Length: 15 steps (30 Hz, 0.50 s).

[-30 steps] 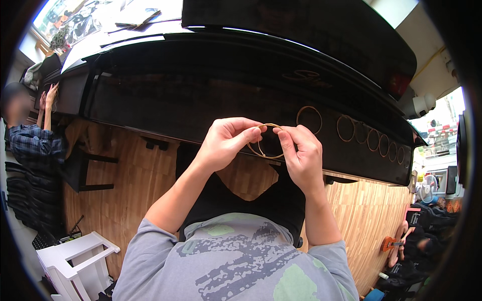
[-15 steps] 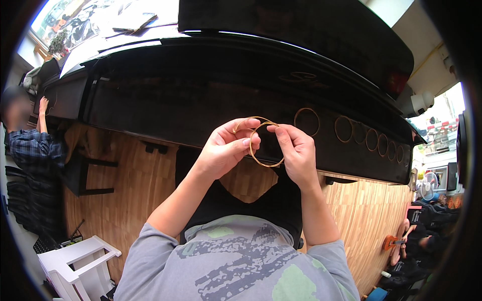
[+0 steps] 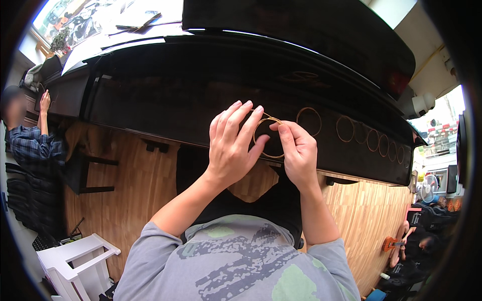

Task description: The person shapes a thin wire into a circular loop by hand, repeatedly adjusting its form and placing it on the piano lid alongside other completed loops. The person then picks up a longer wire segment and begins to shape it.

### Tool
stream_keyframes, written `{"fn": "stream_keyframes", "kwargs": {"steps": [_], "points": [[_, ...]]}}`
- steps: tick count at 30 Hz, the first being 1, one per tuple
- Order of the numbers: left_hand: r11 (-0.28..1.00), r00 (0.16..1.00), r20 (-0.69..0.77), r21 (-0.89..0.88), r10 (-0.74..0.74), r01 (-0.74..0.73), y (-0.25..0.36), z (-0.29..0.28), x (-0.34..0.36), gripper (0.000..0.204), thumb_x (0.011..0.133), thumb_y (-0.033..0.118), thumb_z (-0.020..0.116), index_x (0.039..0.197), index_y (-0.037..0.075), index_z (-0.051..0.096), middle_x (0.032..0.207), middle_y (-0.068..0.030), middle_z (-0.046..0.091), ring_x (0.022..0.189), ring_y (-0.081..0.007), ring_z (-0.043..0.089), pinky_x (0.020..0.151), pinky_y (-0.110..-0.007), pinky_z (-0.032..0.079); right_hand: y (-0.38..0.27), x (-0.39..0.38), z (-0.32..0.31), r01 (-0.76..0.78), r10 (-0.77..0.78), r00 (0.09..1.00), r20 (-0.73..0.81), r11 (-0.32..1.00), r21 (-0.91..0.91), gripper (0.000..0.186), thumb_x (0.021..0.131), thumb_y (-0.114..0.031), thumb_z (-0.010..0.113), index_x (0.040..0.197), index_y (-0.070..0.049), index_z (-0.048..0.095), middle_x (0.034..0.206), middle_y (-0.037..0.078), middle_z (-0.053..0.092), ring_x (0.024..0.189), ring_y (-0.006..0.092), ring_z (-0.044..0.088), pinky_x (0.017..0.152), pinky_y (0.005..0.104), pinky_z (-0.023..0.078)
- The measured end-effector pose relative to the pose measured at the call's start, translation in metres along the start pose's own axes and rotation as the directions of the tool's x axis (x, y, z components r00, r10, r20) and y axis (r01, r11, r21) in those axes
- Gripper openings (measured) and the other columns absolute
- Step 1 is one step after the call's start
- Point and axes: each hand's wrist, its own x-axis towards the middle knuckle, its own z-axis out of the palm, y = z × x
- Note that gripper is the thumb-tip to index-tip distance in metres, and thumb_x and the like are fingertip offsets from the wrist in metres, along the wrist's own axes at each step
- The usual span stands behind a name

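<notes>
Right hand (image 3: 300, 153) pinching a round coil of thin golden wire (image 3: 273, 157).
The left hand (image 3: 231, 145), fingers long and loosely spread, is beside the coil, its thumb overlapping the circle; whether it touches the wire cannot be told. Beyond both hands stretches a smooth, glossy black panel (image 3: 165, 105); right of the right hand, slender rings (image 3: 367, 140) line it.

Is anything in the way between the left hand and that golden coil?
Nothing visible is: the open left hand is right at the golden coil, which the right hand pinches at its upper right.
</notes>
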Motion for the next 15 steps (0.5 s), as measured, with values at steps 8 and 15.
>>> {"fn": "stream_keyframes", "kwargs": {"steps": [8, 15], "points": [[0.994, 0.997, 0.073, -0.105, -0.002, 0.01, -0.009, 0.002, 0.007, 0.033, 0.079, -0.002, 0.063, 0.111, 0.004, 0.067, 0.095, -0.0079, 0.068, 0.088, -0.0227, 0.065, 0.081, -0.034, 0.047, -0.003, -0.003, -0.001, -0.004, 0.005, 0.999, 0.047, 1.0, -0.027, 0.022, 0.097, -0.015, 0.053, 0.1, 0.004, 0.065, 0.066, -0.002, 0.052, 0.056, 0.0026, 0.04, 0.049, 0.0213, 0.032], [-0.045, 0.681, 0.689, -0.71, -0.249, 0.703, -0.029, -0.002, 0.005, 0.027, 0.089, -0.003, 0.059, 0.116, -0.003, 0.062, 0.095, -0.0106, 0.068, 0.083, -0.0134, 0.066, 0.077, -0.025, 0.055, 0.008, 0.003, -0.007, 0.12, -0.117, 0.992, 0.037, 0.988, -0.097, 0.021, 0.096, -0.014, 0.055, 0.099, 0.004, 0.066, 0.073, 0.004, 0.062, 0.062, 0.0075, 0.05, 0.057, 0.0232, 0.041]]}}
